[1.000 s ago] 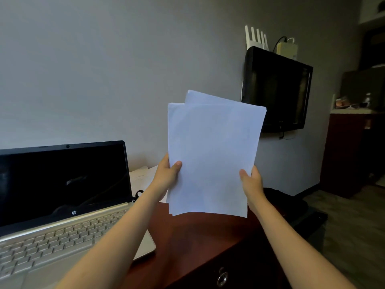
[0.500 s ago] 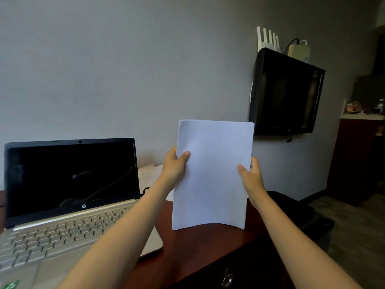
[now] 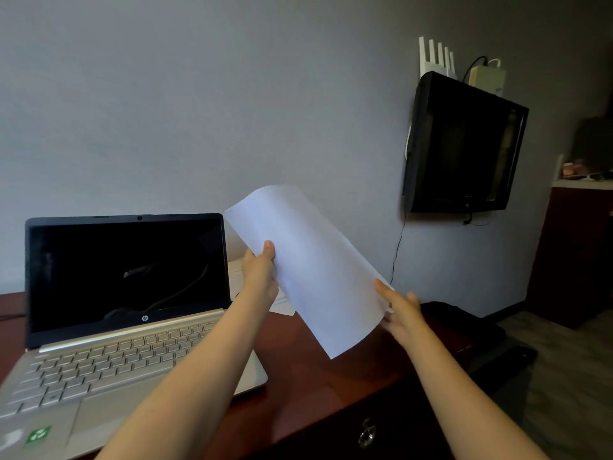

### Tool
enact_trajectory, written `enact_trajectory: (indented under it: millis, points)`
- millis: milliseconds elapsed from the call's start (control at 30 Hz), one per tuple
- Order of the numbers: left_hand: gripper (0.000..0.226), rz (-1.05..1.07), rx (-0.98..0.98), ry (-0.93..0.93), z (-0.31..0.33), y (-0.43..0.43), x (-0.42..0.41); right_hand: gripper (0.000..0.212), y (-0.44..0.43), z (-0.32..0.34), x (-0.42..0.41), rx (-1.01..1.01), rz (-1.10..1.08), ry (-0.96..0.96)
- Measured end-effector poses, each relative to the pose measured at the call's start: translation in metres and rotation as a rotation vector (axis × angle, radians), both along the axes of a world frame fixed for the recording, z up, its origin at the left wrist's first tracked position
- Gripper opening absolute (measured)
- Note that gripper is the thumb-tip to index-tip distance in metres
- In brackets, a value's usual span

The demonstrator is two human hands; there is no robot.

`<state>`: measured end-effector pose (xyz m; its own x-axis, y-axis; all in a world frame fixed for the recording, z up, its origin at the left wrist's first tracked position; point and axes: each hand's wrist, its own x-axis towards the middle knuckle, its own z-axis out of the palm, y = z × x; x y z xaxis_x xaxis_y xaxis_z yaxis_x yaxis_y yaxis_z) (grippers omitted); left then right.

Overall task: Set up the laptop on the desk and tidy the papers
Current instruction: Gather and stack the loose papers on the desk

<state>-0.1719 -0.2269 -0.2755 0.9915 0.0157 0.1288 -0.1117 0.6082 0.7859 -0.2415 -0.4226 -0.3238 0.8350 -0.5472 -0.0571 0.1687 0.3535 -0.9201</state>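
Observation:
A stack of white papers (image 3: pixel 315 267) hangs in the air above the dark red desk (image 3: pixel 298 370), tilted with its top leaning left. My left hand (image 3: pixel 260 270) pinches its left edge, thumb on the front. My right hand (image 3: pixel 398 310) is at the lower right edge with fingers spread; I cannot tell whether it grips. The silver laptop (image 3: pixel 126 313) stands open on the desk at the left, its screen black. More loose sheets (image 3: pixel 238 277) lie behind my left hand, between laptop and wall.
A black wall-mounted TV (image 3: pixel 464 147) hangs at the right with a white router (image 3: pixel 436 59) on top. A dark bag (image 3: pixel 464 323) sits past the desk's right end. The desk drawer has a ring pull (image 3: pixel 366 434). A dark cabinet (image 3: pixel 577 254) stands far right.
The papers were squared into one even stack, then lowered and tilted to the left. My right hand has loosened, its fingers now spread at the lower right edge.

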Motion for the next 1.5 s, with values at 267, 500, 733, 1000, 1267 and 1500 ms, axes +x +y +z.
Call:
enact_trajectory:
  millis: [267, 500, 733, 1000, 1267, 1500]
  points:
    - [0.029, -0.081, 0.118, -0.055, -0.006, 0.009, 0.003, 0.016, 0.035, -0.021, -0.004, 0.224, 0.305, 0.149]
    - [0.02, -0.15, 0.471, 0.035, -0.013, 0.043, 0.02, 0.017, 0.011, -0.019, -0.002, 0.078, 0.259, 0.391]
    - [0.009, -0.16, 0.87, 0.305, -0.054, 0.082, 0.038, 0.036, -0.001, -0.032, 0.0, -0.378, 0.267, 0.719]
    - [0.035, -0.275, 1.337, 0.204, -0.053, 0.079, 0.036, 0.029, -0.005, -0.047, 0.0, -0.585, -0.167, 0.502]
    - [0.032, -0.187, 0.948, -0.046, -0.044, 0.042, 0.032, 0.031, -0.024, -0.005, -0.011, -0.456, -0.289, -0.022]
    - [0.047, -0.134, 0.739, -0.009, -0.063, 0.025, 0.033, 0.015, -0.035, -0.007, -0.025, -0.425, -0.21, -0.077]
